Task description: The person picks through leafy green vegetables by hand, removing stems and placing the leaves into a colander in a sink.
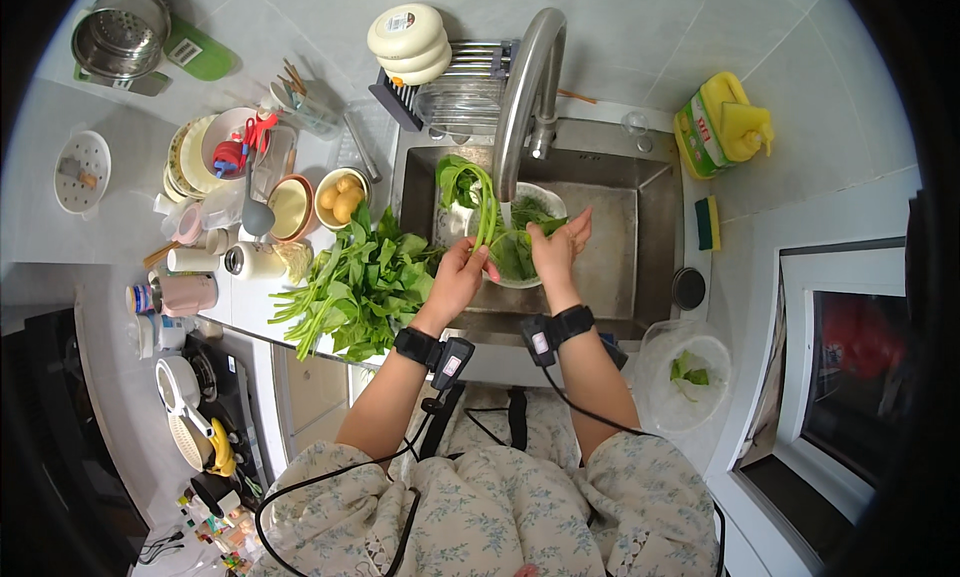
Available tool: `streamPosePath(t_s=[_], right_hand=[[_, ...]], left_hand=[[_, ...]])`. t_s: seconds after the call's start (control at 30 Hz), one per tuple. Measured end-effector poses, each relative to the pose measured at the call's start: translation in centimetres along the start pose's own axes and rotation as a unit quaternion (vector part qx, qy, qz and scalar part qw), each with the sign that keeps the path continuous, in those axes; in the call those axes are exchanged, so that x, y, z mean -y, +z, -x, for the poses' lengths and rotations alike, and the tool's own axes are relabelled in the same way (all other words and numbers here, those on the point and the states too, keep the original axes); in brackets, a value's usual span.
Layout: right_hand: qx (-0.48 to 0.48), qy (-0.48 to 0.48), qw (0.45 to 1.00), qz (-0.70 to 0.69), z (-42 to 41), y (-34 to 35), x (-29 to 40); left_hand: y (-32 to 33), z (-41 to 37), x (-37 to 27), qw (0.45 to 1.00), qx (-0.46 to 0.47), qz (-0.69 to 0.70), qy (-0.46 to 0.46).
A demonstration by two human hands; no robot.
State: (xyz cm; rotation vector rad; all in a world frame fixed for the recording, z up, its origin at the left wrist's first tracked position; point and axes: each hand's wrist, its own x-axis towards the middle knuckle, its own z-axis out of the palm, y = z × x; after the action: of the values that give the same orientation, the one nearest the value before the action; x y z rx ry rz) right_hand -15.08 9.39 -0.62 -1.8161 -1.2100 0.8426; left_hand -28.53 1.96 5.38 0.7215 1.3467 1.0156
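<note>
Over the steel sink [600,292], my left hand [456,278] pinches the long green stems of a leafy vegetable [489,215]. Those stems arch up and bend over towards the sink's left side. My right hand [556,256] has its thumb against green leaves at the right, other fingers stretched out. Below both hands sits a pale bowl [553,196] with greens in it. A thin stream of water [506,215] falls from the curved faucet [517,104] between my hands. A big heap of leafy greens [367,288] lies on the counter to the left.
Behind the sink, a drying rack [480,66] carries a cream stacked container [409,42]. A bowl of potatoes [341,196] stands past the heap. At right are a yellow detergent jug [701,130], a sponge [707,223] and a clear-lined bin [652,385] with leaf scraps.
</note>
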Motion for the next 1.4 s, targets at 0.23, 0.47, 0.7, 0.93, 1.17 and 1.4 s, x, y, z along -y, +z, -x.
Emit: streamPosePath(t_s=[0.23, 0.47, 0.7, 0.93, 1.17, 1.4], right_hand=[[0.196, -0.371, 0.907, 0.032, 1.3, -3.1, 2.6], [0.273, -0.388, 0.88, 0.015, 0.9, -3.7, 2.6], [0.271, -0.394, 0.878, -0.037, 0.8, -3.6, 2.9], [0.275, -0.439, 0.855, 0.011, 0.1, -3.7, 3.1], [0.311, -0.211, 0.925, -0.057, 1.5, -1.3, 0.5], [0.293, -0.091, 0.91, -0.279, 2.1, -0.3, 0.8]], left_hand=[[0.6, -1.1, -0.6, 0.985, -0.015, 0.133, -0.108], [-0.6, -1.5, 0.0, 0.965, 0.026, 0.217, -0.142], [0.0, -2.1, 0.7, 0.963, 0.015, 0.239, -0.122], [0.4, -1.1, 1.0, 0.993, 0.018, 0.104, -0.054], [0.7, -0.6, 1.1, 0.997, -0.012, 0.062, -0.049], [0.2, -1.3, 3.9, 0.945, -0.061, -0.244, 0.208]])
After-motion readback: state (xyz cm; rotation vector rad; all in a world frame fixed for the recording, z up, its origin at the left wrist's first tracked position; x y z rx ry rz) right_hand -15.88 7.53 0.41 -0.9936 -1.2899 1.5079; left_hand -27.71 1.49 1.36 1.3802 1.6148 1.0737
